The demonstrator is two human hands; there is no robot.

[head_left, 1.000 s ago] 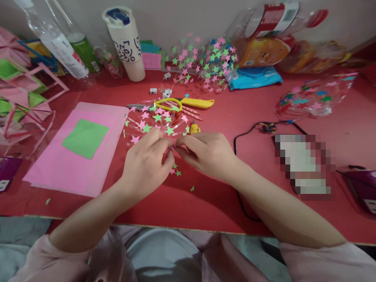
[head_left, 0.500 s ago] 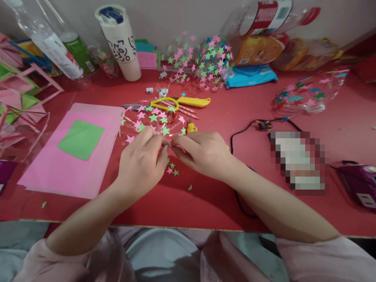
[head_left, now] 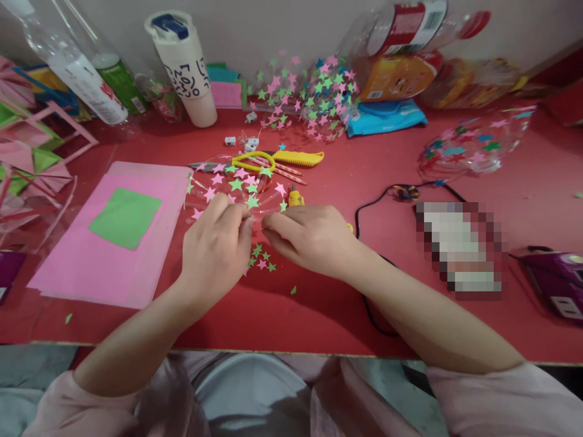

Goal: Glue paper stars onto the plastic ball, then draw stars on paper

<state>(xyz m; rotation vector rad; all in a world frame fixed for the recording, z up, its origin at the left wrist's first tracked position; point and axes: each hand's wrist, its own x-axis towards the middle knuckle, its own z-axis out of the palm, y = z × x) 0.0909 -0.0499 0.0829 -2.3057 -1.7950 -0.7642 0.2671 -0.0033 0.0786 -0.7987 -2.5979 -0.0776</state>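
Note:
A clear plastic piece [head_left: 262,209] dotted with pink and green stars lies just beyond my hands, its near edge partly covered by them. My left hand [head_left: 216,246] is closed in a pinch at its near left side. Facing it across a small gap, my right hand [head_left: 312,240] is also pinched, its fingertips close to the plastic's near edge. What either pinch holds is too small or hidden to make out. Several loose green and pink stars [head_left: 259,249] lie on the red table between and below the hands.
Yellow-handled scissors [head_left: 252,162], a yellow comb-like tool [head_left: 298,158] and a yellow glue gun [head_left: 296,197] lie beyond. Pink sheets [head_left: 86,255] carry a green square [head_left: 126,217] at left. A black cord [head_left: 358,212] runs on the right. A white tumbler [head_left: 186,73] stands behind.
My left hand has drawn slightly left, widening the gap between the two sets of fingertips. More of the loose stars show beneath. My right hand has hardly moved.

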